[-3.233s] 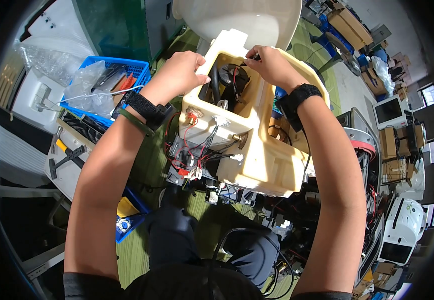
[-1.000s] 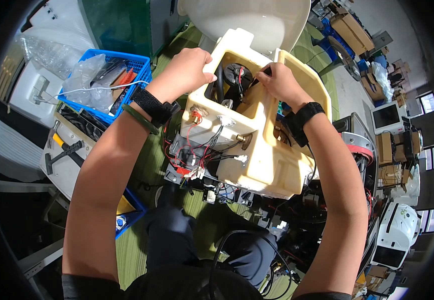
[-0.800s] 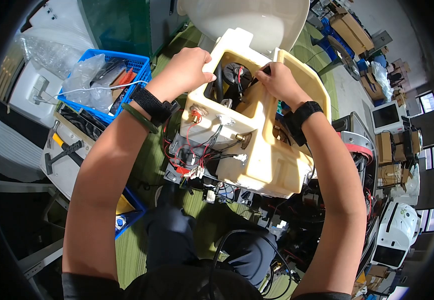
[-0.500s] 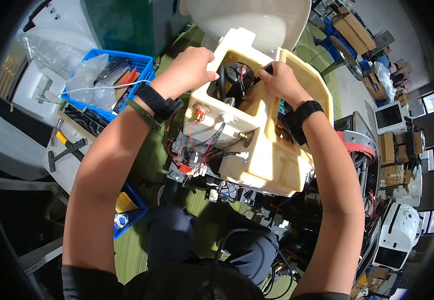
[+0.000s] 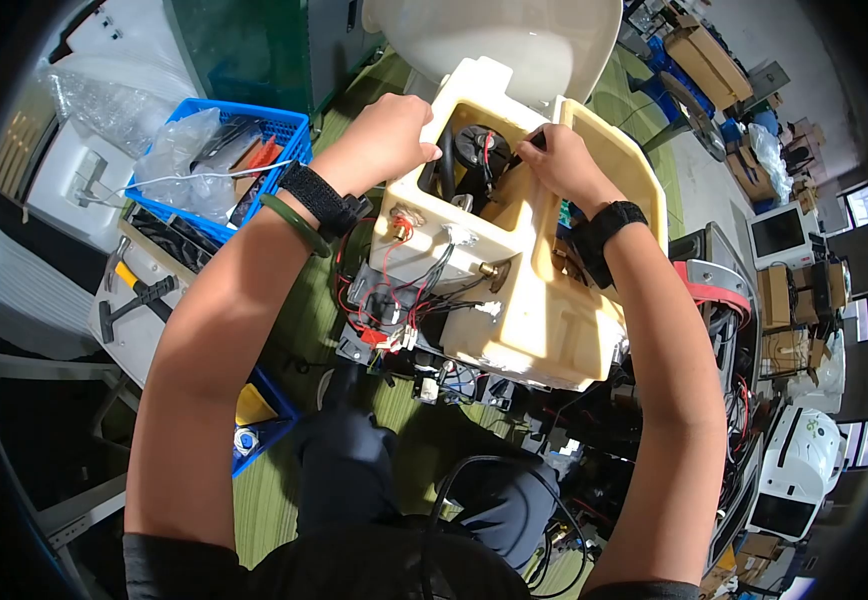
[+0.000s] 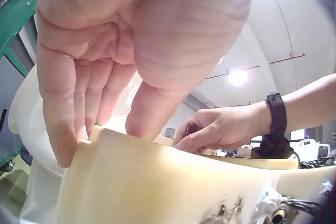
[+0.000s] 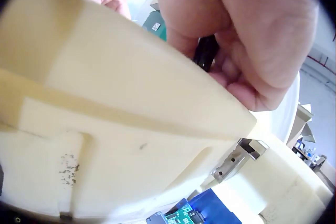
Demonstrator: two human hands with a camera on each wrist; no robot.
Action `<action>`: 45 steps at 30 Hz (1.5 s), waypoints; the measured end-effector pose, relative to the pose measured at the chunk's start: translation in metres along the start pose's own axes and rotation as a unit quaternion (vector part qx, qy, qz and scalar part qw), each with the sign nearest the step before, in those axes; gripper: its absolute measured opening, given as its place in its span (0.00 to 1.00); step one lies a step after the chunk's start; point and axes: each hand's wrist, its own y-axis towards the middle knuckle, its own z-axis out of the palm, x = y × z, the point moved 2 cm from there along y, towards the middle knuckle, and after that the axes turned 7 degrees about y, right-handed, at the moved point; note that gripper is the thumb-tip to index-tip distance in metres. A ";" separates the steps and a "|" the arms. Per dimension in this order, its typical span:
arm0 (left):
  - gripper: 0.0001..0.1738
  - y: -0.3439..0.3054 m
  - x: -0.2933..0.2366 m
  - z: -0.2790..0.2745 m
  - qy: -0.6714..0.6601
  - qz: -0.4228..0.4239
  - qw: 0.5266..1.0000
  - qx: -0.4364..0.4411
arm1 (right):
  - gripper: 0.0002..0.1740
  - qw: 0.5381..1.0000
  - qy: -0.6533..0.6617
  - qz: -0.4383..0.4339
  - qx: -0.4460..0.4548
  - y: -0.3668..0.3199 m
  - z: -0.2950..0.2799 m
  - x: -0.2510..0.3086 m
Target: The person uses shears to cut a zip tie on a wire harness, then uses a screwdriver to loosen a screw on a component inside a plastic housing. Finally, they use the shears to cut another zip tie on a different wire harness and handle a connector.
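Observation:
A cream plastic housing (image 5: pixel 554 335) with two open compartments stands before me. My left hand (image 5: pixel 382 142) grips its left rim, thumb on the inner side and fingers outside, as the left wrist view shows. My right hand (image 5: pixel 566 168), over the wall between the compartments, pinches a black rod-like thing (image 7: pixel 206 51) in curled fingers; its lower end is hidden. A round black motor-like part (image 5: pixel 478 147) with red wire and a black hose (image 5: pixel 447 165) sit in the left compartment. In the right one, a green circuit board (image 7: pixel 185 216) shows beside a blue part (image 7: pixel 215 206).
Loose red and black wires (image 5: pixel 394 305) hang from the housing's near side. At left are a blue basket (image 5: pixel 289 125) of bagged parts and a hammer (image 5: pixel 139 303) on a board. A blue tray (image 5: pixel 276 430) lies below. Black cable (image 5: pixel 474 459) loops over my lap.
My right hand has come from the far end of the left compartment toward me and right, onto the dividing wall. My left hand stays on the left rim. The camera view has shifted slightly.

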 end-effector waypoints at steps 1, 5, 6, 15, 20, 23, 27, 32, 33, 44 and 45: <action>0.18 0.000 0.000 0.000 0.000 0.000 1.000 0.000 | 0.19 1.000 0.003 -0.007 -0.007 0.000 0.001 -0.001; 0.21 -0.002 0.000 0.000 -0.022 -0.011 1.000 -0.006 | 0.19 1.000 -0.004 -0.011 -0.001 -0.004 -0.001 0.004; 0.22 -0.002 0.000 -0.001 -0.028 -0.018 0.999 0.001 | 0.19 1.000 -0.004 -0.011 -0.001 -0.006 -0.002 0.005; 0.17 -0.003 -0.005 0.000 0.019 -0.003 1.000 0.022 | 0.18 0.998 0.055 -0.033 0.005 -0.023 -0.004 0.013; 0.13 -0.005 -0.018 -0.001 0.056 0.051 0.997 -0.028 | 0.14 0.998 0.054 -0.026 0.028 -0.025 -0.005 0.013; 0.14 0.005 -0.031 -0.005 0.049 0.124 0.990 -0.041 | 0.16 0.992 0.115 -0.029 0.031 -0.025 -0.004 0.007; 0.11 0.024 -0.052 0.002 0.057 0.239 0.969 0.030 | 0.15 0.992 0.121 -0.041 0.023 -0.030 -0.009 0.008; 0.12 0.040 -0.066 0.032 0.112 0.258 0.947 0.157 | 0.15 0.992 0.112 -0.050 -0.020 -0.041 -0.022 0.011; 0.12 0.041 -0.068 0.034 0.113 0.259 0.947 0.157 | 0.15 0.992 0.112 -0.050 -0.021 -0.044 -0.023 0.012; 0.11 0.060 -0.065 0.047 0.235 0.265 0.923 0.148 | 0.14 0.986 0.151 -0.042 -0.053 -0.059 -0.036 0.010; 0.09 0.061 -0.062 0.043 0.175 0.264 0.932 0.177 | 0.14 0.986 0.152 -0.043 -0.053 -0.059 -0.036 0.010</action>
